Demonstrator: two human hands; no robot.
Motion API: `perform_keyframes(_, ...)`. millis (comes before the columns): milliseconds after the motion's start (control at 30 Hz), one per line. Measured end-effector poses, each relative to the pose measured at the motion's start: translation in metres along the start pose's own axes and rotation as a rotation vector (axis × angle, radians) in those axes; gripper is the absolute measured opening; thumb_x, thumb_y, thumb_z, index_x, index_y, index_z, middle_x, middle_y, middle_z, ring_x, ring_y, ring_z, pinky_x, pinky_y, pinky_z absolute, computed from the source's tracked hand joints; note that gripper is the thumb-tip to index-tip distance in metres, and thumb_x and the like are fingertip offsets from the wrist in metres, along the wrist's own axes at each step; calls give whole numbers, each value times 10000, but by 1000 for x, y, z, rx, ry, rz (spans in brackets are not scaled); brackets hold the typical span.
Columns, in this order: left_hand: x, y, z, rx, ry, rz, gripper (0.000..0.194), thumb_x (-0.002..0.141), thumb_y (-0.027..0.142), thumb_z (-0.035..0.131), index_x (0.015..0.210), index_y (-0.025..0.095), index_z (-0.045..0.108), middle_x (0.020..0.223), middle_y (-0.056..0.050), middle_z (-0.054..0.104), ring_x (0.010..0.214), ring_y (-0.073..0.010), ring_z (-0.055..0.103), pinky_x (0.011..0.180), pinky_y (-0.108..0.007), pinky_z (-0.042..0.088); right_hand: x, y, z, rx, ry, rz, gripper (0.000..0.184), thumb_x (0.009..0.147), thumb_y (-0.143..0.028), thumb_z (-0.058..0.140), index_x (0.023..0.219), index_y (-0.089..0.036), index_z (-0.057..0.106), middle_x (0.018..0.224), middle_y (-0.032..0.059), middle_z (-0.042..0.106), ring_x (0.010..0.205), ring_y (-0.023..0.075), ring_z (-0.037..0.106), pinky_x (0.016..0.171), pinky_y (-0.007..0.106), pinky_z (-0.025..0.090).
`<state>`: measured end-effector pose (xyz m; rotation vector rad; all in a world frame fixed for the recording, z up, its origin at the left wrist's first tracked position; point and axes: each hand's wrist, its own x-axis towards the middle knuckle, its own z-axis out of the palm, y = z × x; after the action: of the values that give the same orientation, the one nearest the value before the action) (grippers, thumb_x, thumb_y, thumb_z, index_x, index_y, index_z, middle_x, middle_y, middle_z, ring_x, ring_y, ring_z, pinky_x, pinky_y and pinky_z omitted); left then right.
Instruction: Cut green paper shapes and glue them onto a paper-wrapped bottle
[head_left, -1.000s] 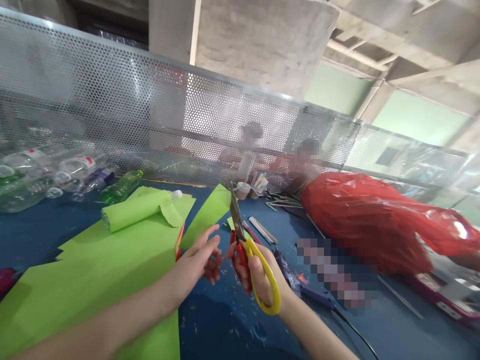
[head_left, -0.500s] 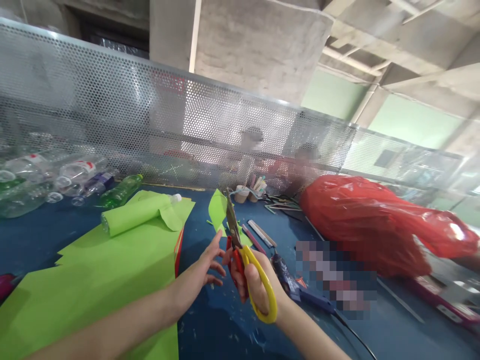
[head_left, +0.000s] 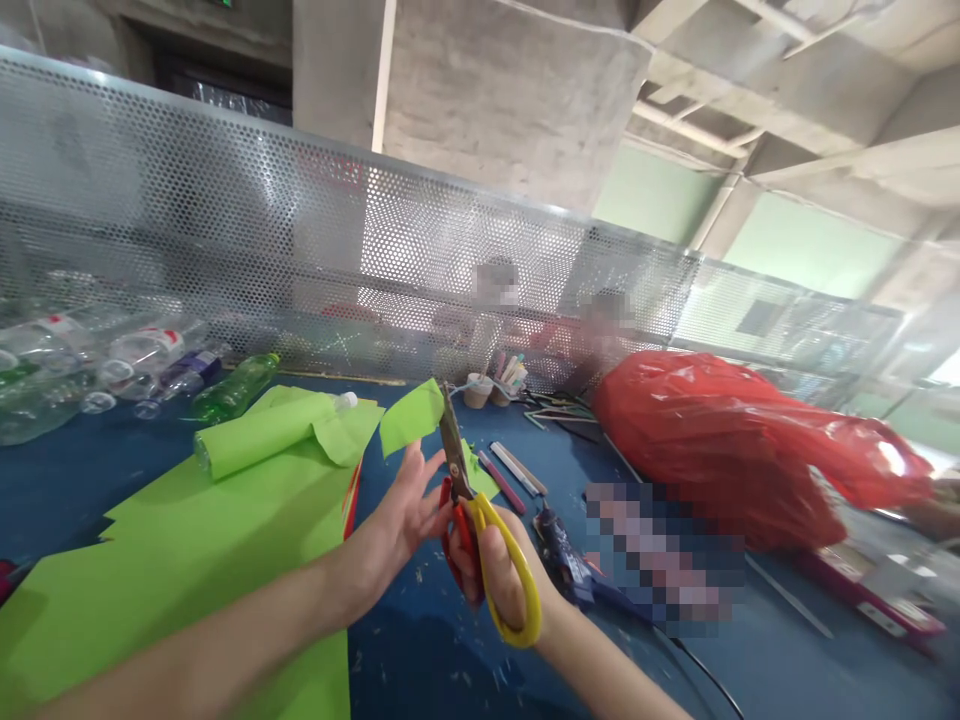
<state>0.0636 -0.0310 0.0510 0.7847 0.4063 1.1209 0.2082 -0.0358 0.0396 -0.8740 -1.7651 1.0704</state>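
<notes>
My right hand (head_left: 499, 565) is wrapped round the handles of a pair of scissors (head_left: 454, 455), one loop yellow and one red. The scissors' blades point up and away from me and look nearly closed. Beside the blades is a small curved piece of green paper (head_left: 411, 415), held up above the table. My left hand (head_left: 401, 520) reaches the paper's lower edge with its fingertips; the paper hides part of that grip. The other left fingers are spread near the red handle. Green paper scraps (head_left: 480, 475) lie behind the scissors.
Large green sheets (head_left: 247, 560) cover the left, with a paper-wrapped bottle (head_left: 262, 435) on top. Plastic bottles (head_left: 146, 350) lie beyond. To the right are a glue gun (head_left: 562, 555) with a cord, markers (head_left: 502, 482) and a red plastic bag (head_left: 720, 440). A perforated metal screen (head_left: 330, 230) stands behind.
The green paper piece has turned from upright to slanting and moved left of the blades. My left hand has turned and risen slightly with it. The scissors have shifted slightly left with the view.
</notes>
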Motion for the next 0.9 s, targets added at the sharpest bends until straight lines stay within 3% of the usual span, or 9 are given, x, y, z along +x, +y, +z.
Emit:
perform_keyframes(133,10,5,5,-49,-58,-5,560,882,610,378,1386,366,368,1453,3,427,1291,-202,443,1005,-323,400,0,1,0,31,5,22,660,722,-833,352,749,-182,463,492,-81,391,312,54,368,308,181,356)
perform_keyframes(233,18,9,8,-118,-5,67,526,879,590,408,1343,343,405,1449,-24,426,1298,-206,433,975,-321,431,0,3,-1,58,7,20,687,716,-835,360,803,-169,504,508,-83,392,314,52,368,308,182,371)
perform_keyframes(333,28,13,10,-159,90,132,523,833,603,481,1255,294,486,1368,-75,499,1202,-233,525,934,-338,464,1,4,-1,86,16,10,685,726,-821,374,815,-158,520,513,-81,390,310,48,366,306,180,368)
perform_keyframes(433,37,18,11,-100,219,264,376,769,500,636,1012,212,628,1046,-65,659,963,-189,630,870,-307,486,1,6,-1,80,12,-1,677,748,-806,366,831,-154,527,502,-80,389,310,49,359,309,178,355)
perform_keyframes(500,38,22,12,-53,321,367,224,696,364,739,764,166,659,761,-14,659,764,-131,628,812,-264,486,1,7,-1,71,4,-5,677,756,-803,355,841,-154,530,494,-82,385,312,51,353,311,178,343)
perform_keyframes(567,36,28,14,-28,395,423,194,623,264,790,604,148,636,604,25,612,643,-94,590,750,-238,483,1,8,-1,66,-6,-9,672,761,-797,359,847,-154,532,501,-82,383,317,51,351,315,179,340)
perform_keyframes(733,22,39,26,-12,368,438,175,591,183,803,736,162,707,725,26,695,670,-99,620,705,-246,508,-1,8,-2,57,-15,-37,658,795,-775,325,880,-154,523,499,-82,389,326,57,360,333,186,358)
perform_keyframes(900,17,34,32,-19,358,367,158,640,162,784,778,137,712,763,-3,721,722,-107,655,757,-234,534,-2,8,2,104,-12,-55,631,816,-763,289,940,-173,475,561,-80,375,378,62,352,386,209,432)
